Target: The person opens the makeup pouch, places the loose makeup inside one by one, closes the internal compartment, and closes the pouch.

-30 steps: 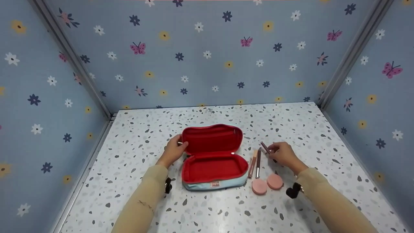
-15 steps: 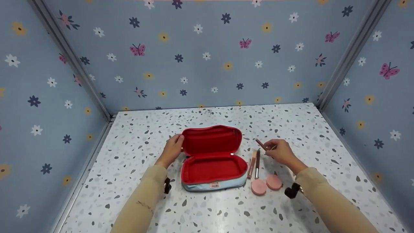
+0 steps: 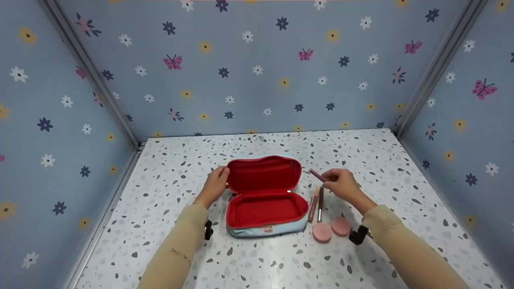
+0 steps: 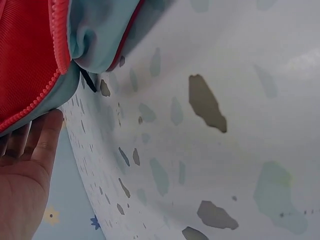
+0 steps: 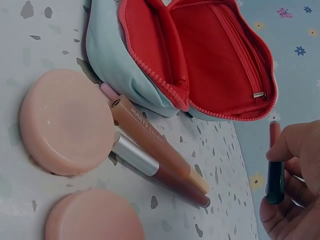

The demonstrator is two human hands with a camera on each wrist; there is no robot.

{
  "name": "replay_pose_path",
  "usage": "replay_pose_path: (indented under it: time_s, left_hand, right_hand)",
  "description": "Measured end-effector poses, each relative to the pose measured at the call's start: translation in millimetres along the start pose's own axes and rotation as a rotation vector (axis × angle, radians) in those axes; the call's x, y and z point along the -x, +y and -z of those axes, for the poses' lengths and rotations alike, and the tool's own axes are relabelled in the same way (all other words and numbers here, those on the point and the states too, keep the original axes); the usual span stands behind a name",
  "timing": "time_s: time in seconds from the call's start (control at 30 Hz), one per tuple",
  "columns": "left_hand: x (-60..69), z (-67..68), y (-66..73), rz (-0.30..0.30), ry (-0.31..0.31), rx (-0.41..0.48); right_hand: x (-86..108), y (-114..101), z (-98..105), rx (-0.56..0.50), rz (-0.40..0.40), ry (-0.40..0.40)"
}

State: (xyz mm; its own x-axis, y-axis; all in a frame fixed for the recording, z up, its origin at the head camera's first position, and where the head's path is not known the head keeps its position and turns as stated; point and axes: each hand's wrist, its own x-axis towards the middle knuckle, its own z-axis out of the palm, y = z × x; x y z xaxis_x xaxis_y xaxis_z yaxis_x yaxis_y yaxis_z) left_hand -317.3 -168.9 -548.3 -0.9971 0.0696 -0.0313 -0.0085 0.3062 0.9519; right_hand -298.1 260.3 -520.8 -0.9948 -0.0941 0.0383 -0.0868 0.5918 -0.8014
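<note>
A light-blue cosmetic pouch point(image 3: 268, 229) with a red lining lies unzipped, its lid point(image 3: 263, 176) raised. My left hand point(image 3: 213, 185) holds the lid's left edge. In the left wrist view, several of its fingers point(image 4: 47, 137) lie behind the lid; the thumb cannot be made out there. My right hand point(image 3: 342, 185) pinches a slim lip gloss tube point(image 5: 275, 177), dark at one end and reddish-brown at the other. In the head view this tube points up-left towards the lid, a short way from it.
Right of the pouch lie a lettered brown tube point(image 5: 152, 142) and a dark tube with a silver end point(image 5: 172, 182). A pink tip point(image 5: 107, 91) shows beside them. Two round pink compacts point(image 3: 322, 232) sit nearer me. Flowered panels point(image 3: 257, 72) wall in the speckled table point(image 3: 192, 160).
My right hand has lifted the lip gloss tube and moved left with it towards the pouch lid. My left thumb has shifted slightly on the lid's edge; the pouch stays put.
</note>
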Motion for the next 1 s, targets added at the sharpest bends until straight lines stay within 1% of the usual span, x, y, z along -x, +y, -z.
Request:
replay_pose_path:
  time_s: [0.17,0.3,0.43,0.83,1.0]
  left_hand:
    - [0.1,0.1,0.8,-0.012,0.000,0.018]
    - [0.3,0.8,1.5,-0.006,-0.007,0.012]
    - [-0.2,1.3,2.2,0.004,-0.009,0.009]
    - [0.8,3.4,2.9,0.011,-0.011,-0.002]
    - [0.4,2.6,5.5,-0.003,-0.014,-0.019]
  right_hand:
    - [-3.6,-8.6,-1.5,0.015,0.045,-0.011]
    - [-5.8,-14.8,-2.1,0.045,0.071,-0.026]
    - [-8.6,-20.6,-4.1,0.043,0.100,-0.040]
    - [-15.9,-44.0,-11.8,0.060,0.183,-0.057]
    - [-19.1,-51.0,-16.0,0.080,0.223,-0.067]
